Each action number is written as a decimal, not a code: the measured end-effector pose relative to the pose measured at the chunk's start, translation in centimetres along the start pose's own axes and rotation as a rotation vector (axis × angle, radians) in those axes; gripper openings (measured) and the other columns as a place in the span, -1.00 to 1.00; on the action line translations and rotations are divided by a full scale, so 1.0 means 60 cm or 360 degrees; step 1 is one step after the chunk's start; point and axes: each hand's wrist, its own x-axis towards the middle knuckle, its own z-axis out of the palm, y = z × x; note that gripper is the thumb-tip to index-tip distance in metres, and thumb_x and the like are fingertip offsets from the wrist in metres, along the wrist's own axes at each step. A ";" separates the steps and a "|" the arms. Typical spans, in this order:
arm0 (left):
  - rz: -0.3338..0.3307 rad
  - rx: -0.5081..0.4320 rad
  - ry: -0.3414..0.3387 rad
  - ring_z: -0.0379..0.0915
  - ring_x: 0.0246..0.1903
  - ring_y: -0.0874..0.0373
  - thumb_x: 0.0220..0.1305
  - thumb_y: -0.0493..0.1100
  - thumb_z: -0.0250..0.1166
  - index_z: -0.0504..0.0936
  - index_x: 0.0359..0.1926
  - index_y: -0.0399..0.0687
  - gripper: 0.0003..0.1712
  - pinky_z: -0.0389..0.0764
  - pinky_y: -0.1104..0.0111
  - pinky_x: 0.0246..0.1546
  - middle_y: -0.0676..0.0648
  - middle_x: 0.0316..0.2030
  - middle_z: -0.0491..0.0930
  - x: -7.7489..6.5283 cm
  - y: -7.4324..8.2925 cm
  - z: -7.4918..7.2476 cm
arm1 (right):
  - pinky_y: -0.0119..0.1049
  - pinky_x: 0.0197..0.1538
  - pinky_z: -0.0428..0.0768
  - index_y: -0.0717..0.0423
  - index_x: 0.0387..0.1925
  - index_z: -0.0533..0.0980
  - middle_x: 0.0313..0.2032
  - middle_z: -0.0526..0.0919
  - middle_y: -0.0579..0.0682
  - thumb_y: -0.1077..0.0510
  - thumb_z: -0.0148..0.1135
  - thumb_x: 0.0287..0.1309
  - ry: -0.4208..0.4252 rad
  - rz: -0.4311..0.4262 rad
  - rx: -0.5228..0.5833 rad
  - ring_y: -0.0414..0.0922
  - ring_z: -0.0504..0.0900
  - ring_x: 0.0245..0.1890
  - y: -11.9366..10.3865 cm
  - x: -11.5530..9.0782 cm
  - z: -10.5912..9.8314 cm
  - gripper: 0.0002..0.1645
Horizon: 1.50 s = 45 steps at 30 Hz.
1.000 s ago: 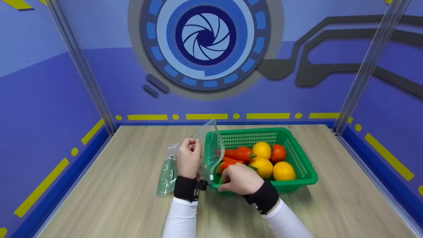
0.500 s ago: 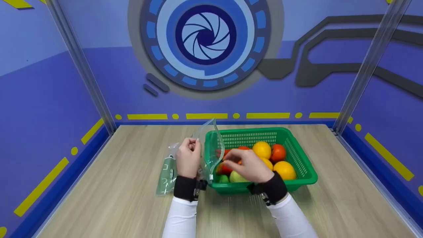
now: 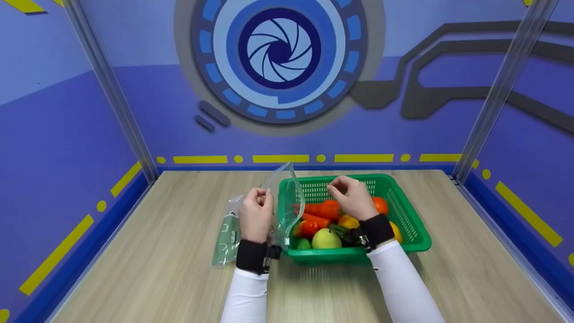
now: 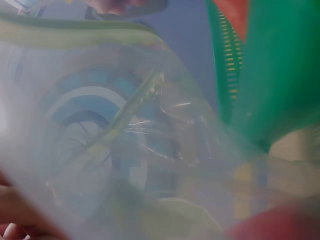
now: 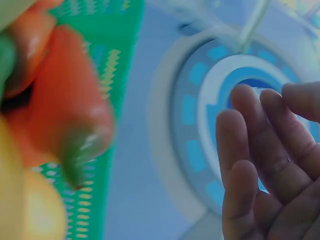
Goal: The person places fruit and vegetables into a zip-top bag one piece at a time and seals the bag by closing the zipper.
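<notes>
A transparent plastic zip bag [image 3: 289, 199], gaping, is pinched by the left hand [image 3: 256, 215] at the left rim of the green plastic basket [image 3: 332, 256]; the relaxed right hand [image 3: 354, 197] is held above, empty.

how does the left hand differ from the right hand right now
The left hand pinches the clear bag, while the right hand has nothing visible in its fingers.
In the head view, the left hand is just left of the green basket, whereas the right hand appears over it.
Both hands have a black wrist strap and a white sleeve behind them.
</notes>
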 end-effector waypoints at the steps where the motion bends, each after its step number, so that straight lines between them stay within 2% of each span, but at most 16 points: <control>1: -0.0004 -0.0001 -0.0006 0.26 -0.65 0.27 0.38 -0.23 0.30 0.65 -0.36 -0.18 -0.85 0.26 0.42 -0.57 0.08 -0.64 0.39 -0.001 0.000 0.000 | -0.15 -0.12 0.55 0.04 -0.17 0.66 -0.28 0.73 0.02 0.09 0.26 0.42 -0.0007 0.0032 -0.0020 -0.10 0.61 -0.31 0.006 0.001 0.002 -0.87; 5: 0.0000 0.0002 -0.0006 0.27 -0.65 0.25 0.37 -0.23 0.30 0.65 -0.37 -0.18 -0.85 0.26 0.42 -0.56 0.09 -0.65 0.39 -0.001 0.000 0.000 | -0.03 0.03 0.59 0.07 -0.07 0.64 -0.12 0.73 0.09 0.06 0.30 0.39 -0.0113 0.0145 -0.0087 0.03 0.65 -0.11 0.023 0.006 0.010 -0.80; 10: 0.0049 0.0012 0.0019 0.28 -0.64 0.27 0.36 -0.24 0.30 0.66 -0.36 -0.19 -0.86 0.27 0.42 -0.54 0.07 -0.65 0.41 0.002 -0.002 0.002 | 0.11 0.25 0.54 0.17 0.16 0.57 0.18 0.63 0.21 0.07 0.34 0.35 -0.0380 0.0274 -0.0160 0.18 0.58 0.18 0.031 0.010 0.015 -0.57; 14: 0.0046 0.0007 0.0020 0.27 -0.65 0.29 0.37 -0.24 0.30 0.66 -0.37 -0.19 -0.85 0.27 0.42 -0.57 0.06 -0.65 0.42 0.001 -0.004 0.002 | 0.09 0.24 0.57 0.21 0.22 0.53 0.20 0.60 0.25 0.09 0.36 0.31 -0.0568 0.0348 -0.0236 0.19 0.59 0.18 0.035 0.010 0.019 -0.48; 18: 0.0026 -0.0007 0.0016 0.28 -0.66 0.28 0.36 -0.24 0.31 0.65 -0.38 -0.19 -0.85 0.28 0.43 -0.57 0.07 -0.65 0.41 0.000 -0.005 0.002 | 0.07 0.23 0.59 0.26 0.21 0.53 0.16 0.62 0.26 0.14 0.42 0.25 -0.0645 0.0344 -0.0283 0.18 0.61 0.13 0.036 0.010 0.023 -0.45; 21: 0.0023 -0.0012 0.0008 0.28 -0.65 0.26 0.37 -0.24 0.30 0.65 -0.38 -0.18 -0.85 0.28 0.43 -0.57 0.08 -0.64 0.40 0.001 -0.005 0.002 | 0.07 0.24 0.58 0.26 0.22 0.53 0.16 0.62 0.26 0.19 0.44 0.22 -0.0650 0.0348 -0.0295 0.18 0.61 0.14 0.036 0.011 0.025 -0.44; 25: 0.0020 -0.0007 0.0008 0.29 -0.65 0.25 0.37 -0.23 0.30 0.65 -0.38 -0.18 -0.84 0.28 0.43 -0.57 0.08 -0.64 0.40 0.001 -0.005 0.002 | 0.02 0.16 0.62 0.22 0.25 0.51 0.18 0.61 0.25 0.23 0.33 0.28 -0.0636 0.0343 -0.0322 0.13 0.62 0.07 0.036 0.014 0.024 -0.48; 29: 0.0009 -0.0002 0.0004 0.29 -0.65 0.25 0.37 -0.23 0.31 0.65 -0.37 -0.18 -0.85 0.28 0.43 -0.57 0.07 -0.64 0.42 0.001 -0.004 0.002 | -0.17 -0.12 0.58 0.16 0.27 0.50 0.14 0.64 0.22 0.19 0.22 0.33 -0.0592 0.0347 -0.0299 0.00 0.60 -0.20 0.038 0.014 0.021 -0.50; 32: 0.0004 -0.0002 0.0000 0.29 -0.65 0.25 0.37 -0.23 0.31 0.66 -0.37 -0.19 -0.85 0.29 0.43 -0.57 0.07 -0.63 0.43 0.000 -0.004 0.002 | -0.28 -0.36 0.44 0.09 0.31 0.50 0.11 0.66 0.19 0.18 0.18 0.34 -0.0566 0.0357 -0.0239 -0.10 0.46 -0.49 0.040 0.014 0.021 -0.48; 36: -0.0002 -0.0003 -0.0007 0.29 -0.65 0.25 0.37 -0.23 0.30 0.66 -0.36 -0.19 -0.85 0.28 0.43 -0.57 0.08 -0.64 0.41 0.000 -0.003 0.001 | -0.33 -0.48 0.31 0.00 0.28 0.56 0.12 0.67 0.17 0.17 0.15 0.32 -0.0526 0.0344 -0.0198 -0.17 0.27 -0.67 0.041 0.013 0.022 -0.50; 41: -0.0018 0.0006 -0.0013 0.27 -0.65 0.25 0.38 -0.22 0.30 0.66 -0.34 -0.18 -0.86 0.25 0.43 -0.56 0.10 -0.65 0.36 0.000 -0.001 0.000 | -0.30 -0.43 0.30 -0.02 0.18 0.62 0.06 0.69 0.17 0.15 0.12 0.32 -0.0449 0.0283 -0.0178 -0.16 0.28 -0.65 0.040 0.012 0.019 -0.57; 45: -0.0015 0.0006 -0.0015 0.27 -0.65 0.24 0.38 -0.22 0.30 0.66 -0.34 -0.18 -0.86 0.26 0.43 -0.57 0.10 -0.65 0.37 -0.001 0.001 0.000 | -0.27 -0.45 0.25 -0.04 0.19 0.61 0.00 0.68 0.15 0.14 0.11 0.34 -0.0285 0.0257 -0.0088 -0.14 0.22 -0.67 0.037 0.011 0.016 -0.58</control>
